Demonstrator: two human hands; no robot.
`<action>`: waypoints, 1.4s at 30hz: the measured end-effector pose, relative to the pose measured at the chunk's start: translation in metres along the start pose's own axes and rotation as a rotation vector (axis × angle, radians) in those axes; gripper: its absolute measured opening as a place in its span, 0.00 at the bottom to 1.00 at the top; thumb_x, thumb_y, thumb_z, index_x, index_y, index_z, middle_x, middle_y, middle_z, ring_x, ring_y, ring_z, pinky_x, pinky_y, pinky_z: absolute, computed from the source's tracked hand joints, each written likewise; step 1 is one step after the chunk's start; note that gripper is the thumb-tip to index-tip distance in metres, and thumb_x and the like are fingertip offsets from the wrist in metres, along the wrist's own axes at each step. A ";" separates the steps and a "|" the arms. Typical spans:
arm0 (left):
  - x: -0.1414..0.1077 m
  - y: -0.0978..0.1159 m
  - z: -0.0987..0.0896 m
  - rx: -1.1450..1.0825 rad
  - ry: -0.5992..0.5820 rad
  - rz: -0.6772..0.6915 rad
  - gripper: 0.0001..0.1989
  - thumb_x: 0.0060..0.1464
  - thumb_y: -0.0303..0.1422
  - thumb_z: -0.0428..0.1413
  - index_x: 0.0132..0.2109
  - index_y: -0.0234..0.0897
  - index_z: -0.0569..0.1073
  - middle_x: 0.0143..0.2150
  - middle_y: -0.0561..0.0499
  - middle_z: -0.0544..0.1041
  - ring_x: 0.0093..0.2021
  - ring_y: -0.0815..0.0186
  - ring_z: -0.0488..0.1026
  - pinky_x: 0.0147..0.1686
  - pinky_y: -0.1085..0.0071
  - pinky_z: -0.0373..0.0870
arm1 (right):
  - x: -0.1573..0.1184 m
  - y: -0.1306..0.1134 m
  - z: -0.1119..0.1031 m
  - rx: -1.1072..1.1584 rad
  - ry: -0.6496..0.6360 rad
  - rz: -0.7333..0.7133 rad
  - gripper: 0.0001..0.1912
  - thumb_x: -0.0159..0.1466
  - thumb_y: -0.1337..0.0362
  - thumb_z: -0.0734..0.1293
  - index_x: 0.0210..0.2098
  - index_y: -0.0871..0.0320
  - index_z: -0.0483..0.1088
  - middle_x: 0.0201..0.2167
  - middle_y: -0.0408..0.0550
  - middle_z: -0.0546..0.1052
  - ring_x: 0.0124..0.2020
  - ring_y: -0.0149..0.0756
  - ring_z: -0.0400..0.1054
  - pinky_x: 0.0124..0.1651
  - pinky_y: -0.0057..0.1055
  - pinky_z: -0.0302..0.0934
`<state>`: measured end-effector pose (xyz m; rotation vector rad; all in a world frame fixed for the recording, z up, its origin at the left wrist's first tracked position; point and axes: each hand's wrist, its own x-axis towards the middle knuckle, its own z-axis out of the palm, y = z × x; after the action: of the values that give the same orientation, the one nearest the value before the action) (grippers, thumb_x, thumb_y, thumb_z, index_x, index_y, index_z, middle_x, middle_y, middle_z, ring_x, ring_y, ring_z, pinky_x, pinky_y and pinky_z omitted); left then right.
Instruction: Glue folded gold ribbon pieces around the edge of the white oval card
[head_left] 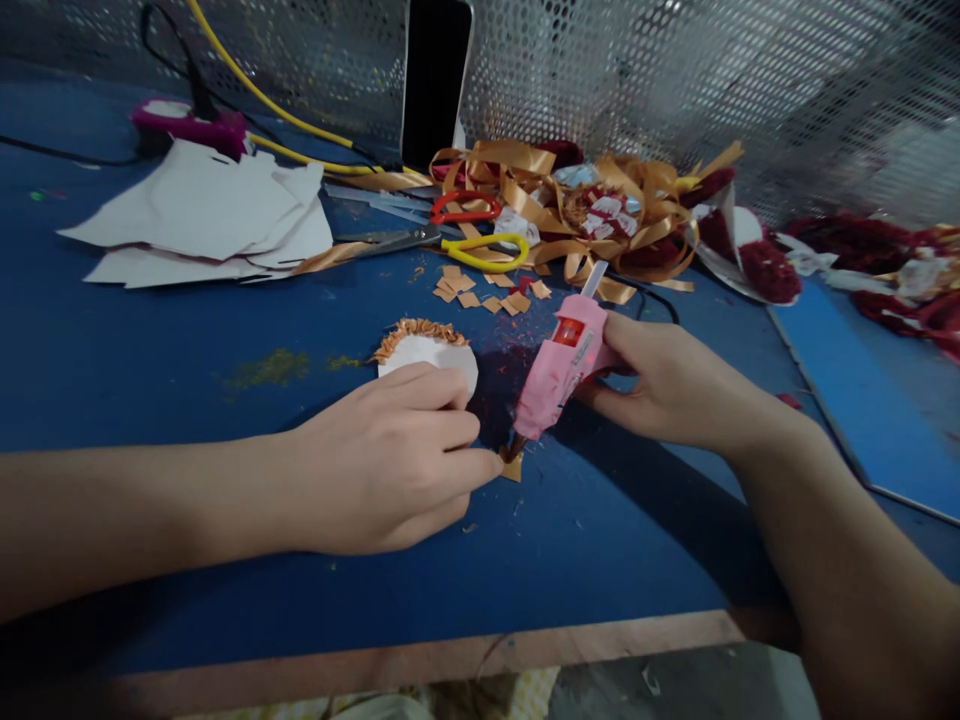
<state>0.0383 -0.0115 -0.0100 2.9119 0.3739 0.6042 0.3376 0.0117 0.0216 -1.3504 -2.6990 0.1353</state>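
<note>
A pink hot glue gun [553, 385] is gripped in my right hand [667, 385], its nozzle pointing down at a small gold ribbon square [513, 468] on the table. A clear glue stick [595, 279] pokes out of its back end. My left hand [409, 455] lies over the lower part of a white paper disc [420, 352], whose far edge carries a row of folded gold ribbon pieces [420, 328]. One left fingertip touches the ribbon square beside the nozzle. The left fingers are curled and partly hide the disc.
Several loose ribbon squares [491, 292] lie beyond the disc, near yellow-handled scissors [487, 250] and red-handled scissors [465, 207]. White paper sheets [217, 210] are stacked left. Gold ribbon [525, 185] heaps against the perforated metal screen [660, 80]. A phone [435, 85] stands upright there.
</note>
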 end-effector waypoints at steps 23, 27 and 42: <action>0.002 0.001 0.000 -0.011 0.012 0.005 0.11 0.63 0.27 0.52 0.42 0.34 0.80 0.28 0.48 0.73 0.35 0.58 0.65 0.38 0.62 0.66 | 0.000 -0.003 -0.004 -0.064 0.030 -0.017 0.04 0.63 0.63 0.63 0.36 0.56 0.64 0.29 0.49 0.74 0.27 0.39 0.68 0.31 0.34 0.57; 0.001 0.001 0.000 -0.007 0.006 0.006 0.11 0.63 0.26 0.52 0.41 0.33 0.80 0.28 0.48 0.73 0.35 0.58 0.65 0.39 0.62 0.66 | 0.001 -0.003 -0.003 -0.080 0.034 -0.016 0.05 0.63 0.62 0.63 0.37 0.56 0.65 0.29 0.49 0.74 0.28 0.40 0.68 0.31 0.34 0.56; 0.001 0.001 0.000 -0.009 0.008 0.009 0.11 0.63 0.26 0.52 0.41 0.34 0.80 0.27 0.49 0.73 0.34 0.59 0.65 0.36 0.63 0.67 | 0.001 -0.005 -0.005 -0.083 0.079 -0.023 0.03 0.61 0.63 0.63 0.32 0.54 0.61 0.27 0.47 0.72 0.27 0.39 0.65 0.30 0.34 0.55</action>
<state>0.0396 -0.0120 -0.0092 2.9049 0.3575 0.6170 0.3335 0.0097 0.0276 -1.3168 -2.6807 -0.0314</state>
